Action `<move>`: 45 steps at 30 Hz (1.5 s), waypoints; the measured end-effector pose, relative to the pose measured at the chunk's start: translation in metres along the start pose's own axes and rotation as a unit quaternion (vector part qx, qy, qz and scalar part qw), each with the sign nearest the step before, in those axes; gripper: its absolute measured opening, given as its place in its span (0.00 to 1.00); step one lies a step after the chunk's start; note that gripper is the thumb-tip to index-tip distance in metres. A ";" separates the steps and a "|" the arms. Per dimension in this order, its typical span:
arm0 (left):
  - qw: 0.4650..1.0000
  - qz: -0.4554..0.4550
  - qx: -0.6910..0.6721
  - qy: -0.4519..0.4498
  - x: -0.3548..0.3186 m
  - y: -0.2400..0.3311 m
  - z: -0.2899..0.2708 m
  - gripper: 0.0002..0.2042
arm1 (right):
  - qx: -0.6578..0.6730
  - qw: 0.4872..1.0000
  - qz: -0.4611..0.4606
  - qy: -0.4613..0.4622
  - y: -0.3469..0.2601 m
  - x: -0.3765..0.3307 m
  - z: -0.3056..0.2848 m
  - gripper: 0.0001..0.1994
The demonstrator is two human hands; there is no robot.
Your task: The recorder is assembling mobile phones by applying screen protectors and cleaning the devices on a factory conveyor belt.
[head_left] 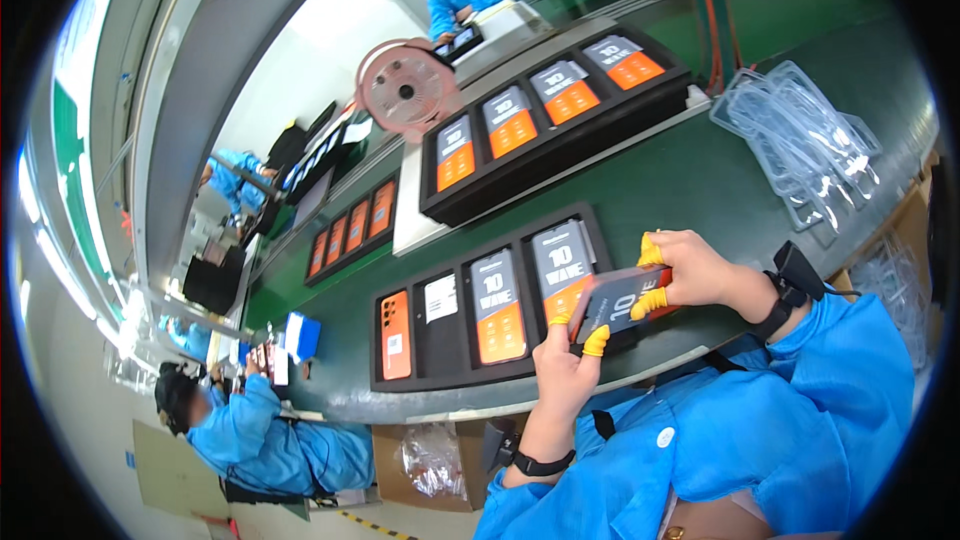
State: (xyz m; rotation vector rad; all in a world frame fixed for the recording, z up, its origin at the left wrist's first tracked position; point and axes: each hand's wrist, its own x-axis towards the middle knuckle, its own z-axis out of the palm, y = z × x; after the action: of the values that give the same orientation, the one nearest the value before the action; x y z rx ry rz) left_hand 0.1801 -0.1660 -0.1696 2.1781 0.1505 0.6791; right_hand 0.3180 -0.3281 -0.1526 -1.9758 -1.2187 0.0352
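Both my hands hold a smartphone (622, 306) with a grey and orange front, tilted, over the right end of a black foam tray (430, 370). My left hand (566, 372) grips its near left end, and my right hand (692, 268) its right end; yellow finger cots cover some fingertips. In the tray, an orange phone (396, 335) lies back side up in the leftmost slot. Beside it, a white label (440, 298) shows in a slot without a phone. Two phones (497, 305) lie front side up in the slots to the right.
Behind stands a raised black tray (450, 202) with several phones; a smaller tray (350, 230) of orange phones lies left. Clear plastic trays (795, 135) are piled at the right on the green table (640, 180). A pink fan (405, 90) stands behind. Co-workers sit at the left and far side.
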 end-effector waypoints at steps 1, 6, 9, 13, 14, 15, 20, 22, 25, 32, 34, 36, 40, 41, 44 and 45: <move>0.999 0.023 0.003 0.034 -0.002 -0.002 -0.001 0.13 | -0.005 0.999 -0.036 0.031 -0.001 0.002 0.005 0.20; 0.985 0.077 0.065 0.139 -0.003 -0.026 -0.029 0.12 | -0.027 0.995 -0.067 0.071 -0.033 0.023 0.028 0.18; 0.943 -0.083 -0.320 -0.026 0.003 -0.035 -0.059 0.22 | -0.016 0.995 -0.059 0.076 -0.049 0.037 0.032 0.16; 0.964 0.019 -0.234 -0.129 0.008 -0.030 -0.068 0.35 | 0.275 0.961 -0.014 0.031 -0.082 0.071 0.053 0.16; 0.973 -0.008 -0.162 -0.163 0.000 -0.041 -0.064 0.28 | 0.438 0.899 0.005 0.017 -0.089 0.079 0.064 0.17; 0.972 -0.052 -0.195 -0.117 0.001 -0.044 -0.061 0.23 | 0.437 0.899 0.004 0.017 -0.094 0.085 0.069 0.17; 0.978 -0.104 -0.180 0.011 -0.002 -0.057 -0.072 0.11 | 0.483 0.875 0.024 0.033 -0.105 0.100 0.093 0.17; 0.997 -0.054 -0.020 0.048 -0.001 -0.053 -0.078 0.08 | 0.471 0.882 -0.003 0.033 -0.098 0.102 0.106 0.17; 0.989 -0.111 -0.035 0.088 -0.004 -0.054 -0.076 0.07 | 0.362 0.923 -0.043 0.120 -0.103 0.103 0.120 0.18; 0.955 -0.204 -0.215 0.020 -0.002 -0.101 -0.145 0.10 | 0.106 0.988 -0.071 0.085 -0.079 0.104 0.098 0.26; 0.922 -0.247 -0.298 0.022 0.009 -0.111 -0.182 0.10 | 0.031 0.996 -0.029 0.080 -0.064 0.083 0.056 0.25; 0.931 -0.323 -0.142 -0.090 0.006 -0.144 -0.213 0.11 | 0.002 0.991 0.015 0.131 -0.041 0.061 0.018 0.23; 0.858 -0.457 0.081 -0.223 0.010 -0.155 -0.234 0.16 | -0.147 0.934 0.081 0.315 0.013 0.020 -0.036 0.20; 0.837 -0.429 0.221 -0.257 0.016 -0.157 -0.225 0.19 | -0.223 0.904 0.110 0.347 0.031 0.007 -0.048 0.21; 0.783 -0.287 0.517 -0.194 0.032 -0.117 -0.185 0.23 | -0.368 0.812 0.185 0.413 0.063 -0.029 -0.090 0.23; 0.727 -0.178 0.657 -0.093 0.038 -0.099 -0.174 0.25 | -0.373 0.811 0.183 0.411 0.071 -0.038 -0.101 0.23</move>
State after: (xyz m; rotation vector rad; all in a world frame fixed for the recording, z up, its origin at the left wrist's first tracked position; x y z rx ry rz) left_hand 0.1334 0.0305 -0.1394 3.3544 1.2330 0.0084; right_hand 0.3915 -0.4340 -0.1430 -2.4129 -0.2443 -1.1475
